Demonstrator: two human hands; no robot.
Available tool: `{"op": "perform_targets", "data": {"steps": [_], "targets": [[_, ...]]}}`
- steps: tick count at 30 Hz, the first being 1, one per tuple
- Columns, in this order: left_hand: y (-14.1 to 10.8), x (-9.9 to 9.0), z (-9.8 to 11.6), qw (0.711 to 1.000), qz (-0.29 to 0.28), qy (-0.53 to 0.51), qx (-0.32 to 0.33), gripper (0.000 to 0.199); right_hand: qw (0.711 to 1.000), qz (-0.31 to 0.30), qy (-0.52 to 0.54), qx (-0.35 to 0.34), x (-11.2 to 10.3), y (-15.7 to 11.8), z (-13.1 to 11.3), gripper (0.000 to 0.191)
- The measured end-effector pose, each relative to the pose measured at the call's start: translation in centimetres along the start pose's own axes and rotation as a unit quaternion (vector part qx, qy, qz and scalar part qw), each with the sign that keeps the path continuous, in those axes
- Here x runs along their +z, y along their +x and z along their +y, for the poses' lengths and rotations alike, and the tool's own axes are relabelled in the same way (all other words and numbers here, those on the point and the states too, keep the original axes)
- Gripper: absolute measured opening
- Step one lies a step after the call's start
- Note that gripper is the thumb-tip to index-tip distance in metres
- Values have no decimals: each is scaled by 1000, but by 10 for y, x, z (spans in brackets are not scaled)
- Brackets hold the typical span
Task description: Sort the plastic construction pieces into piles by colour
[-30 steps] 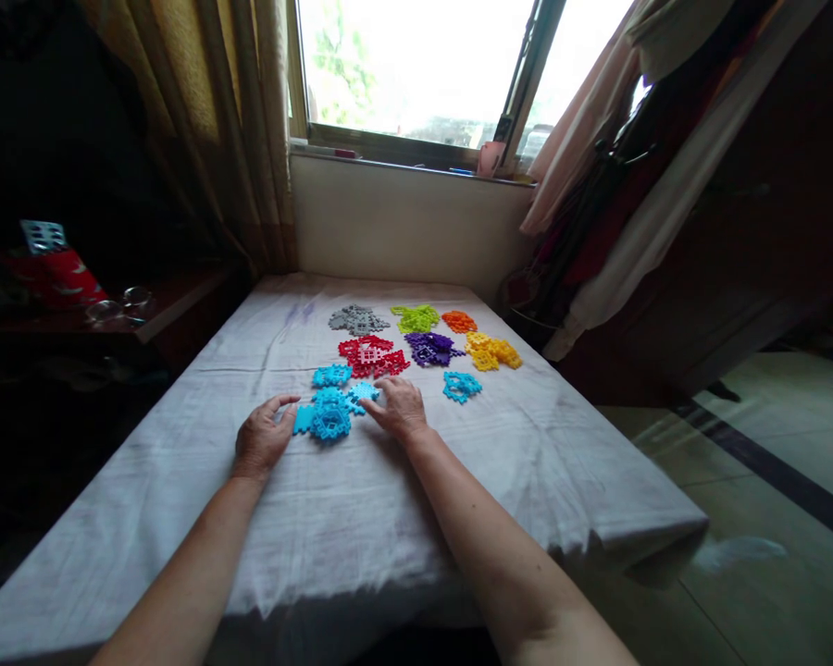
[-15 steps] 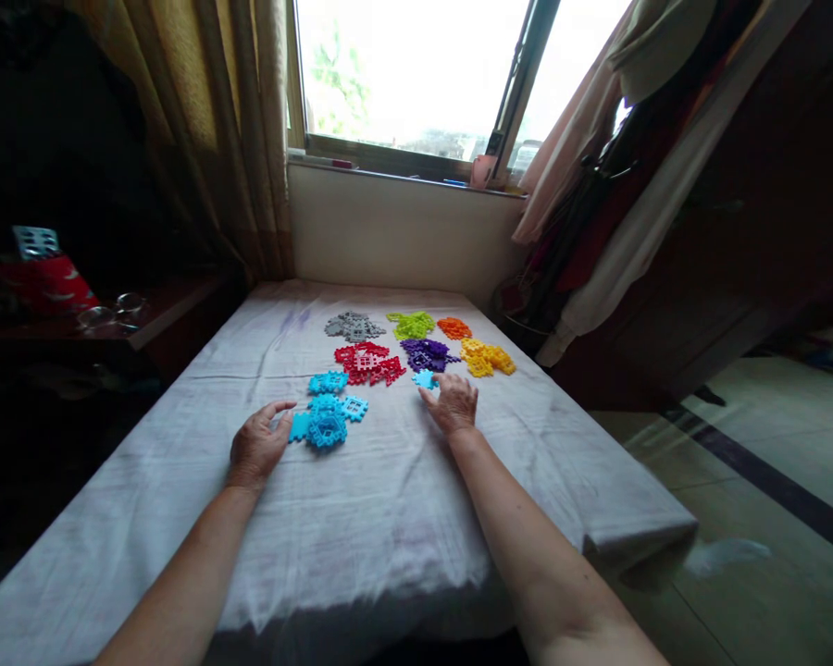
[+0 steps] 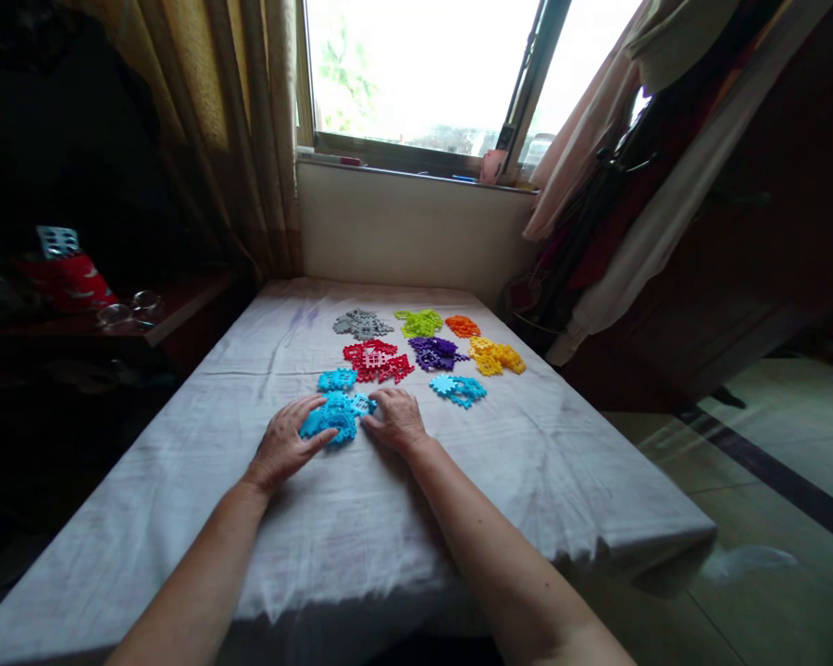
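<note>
A pile of blue plastic interlocking pieces (image 3: 337, 418) lies in front of me on the cloth-covered table. My left hand (image 3: 286, 442) rests against its left side, fingers and thumb spread apart over the pieces. At the pile's right edge, my right hand (image 3: 395, 418) has its fingers and thumb closed around the side of a lighter blue square piece (image 3: 361, 403). Just behind the pile lies another blue cluster (image 3: 337, 379). A separate group of blue pieces (image 3: 464, 390) sits to the right, beyond my right hand.
Farther back lie red (image 3: 376, 361), purple (image 3: 436, 352), yellow (image 3: 496, 356), grey (image 3: 361, 324), green (image 3: 420, 322) and orange (image 3: 463, 326) piles. White cloth (image 3: 347, 546) covers the table. A window, curtain (image 3: 250, 139) and hanging clothes surround it; glasses (image 3: 130, 311) lie on the left cabinet.
My right hand has moved left from the light blue piece near the purple pile, which now lies on the right blue group. My left hand has moved right onto the blue pile.
</note>
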State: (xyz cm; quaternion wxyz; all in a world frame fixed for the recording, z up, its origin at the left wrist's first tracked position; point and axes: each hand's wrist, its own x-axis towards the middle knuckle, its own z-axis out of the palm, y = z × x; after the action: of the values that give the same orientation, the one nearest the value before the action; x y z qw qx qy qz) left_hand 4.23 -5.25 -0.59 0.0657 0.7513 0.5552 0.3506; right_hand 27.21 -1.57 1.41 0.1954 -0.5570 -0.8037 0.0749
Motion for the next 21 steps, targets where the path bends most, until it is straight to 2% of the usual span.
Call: {"op": "perform_targets", "data": {"steps": [2,5,8,11,13,17,21], "targets": [[-2,4,-1,998,-32,34,34,66,1000,-4,-6,10,0,-1,-3,31],[-5,8,-4,995,-63,72,41,69,999,29,-13,23,-5,-7,8,28],[-6,11,-8,994,-65,83,42,68,993,105,-20,50,-17,-21,33,28],[-5,11,-9,994,-58,83,43,64,971,192,-32,135,-30,-41,66,27],[-5,11,-8,994,-52,83,42,63,954,222,-41,196,-36,-55,86,26],[-4,8,-6,995,-30,79,59,64,942,213,-47,256,-37,-72,105,26],[-4,6,-7,994,-9,81,67,64,943,211,-41,254,-32,-72,108,24]]}}
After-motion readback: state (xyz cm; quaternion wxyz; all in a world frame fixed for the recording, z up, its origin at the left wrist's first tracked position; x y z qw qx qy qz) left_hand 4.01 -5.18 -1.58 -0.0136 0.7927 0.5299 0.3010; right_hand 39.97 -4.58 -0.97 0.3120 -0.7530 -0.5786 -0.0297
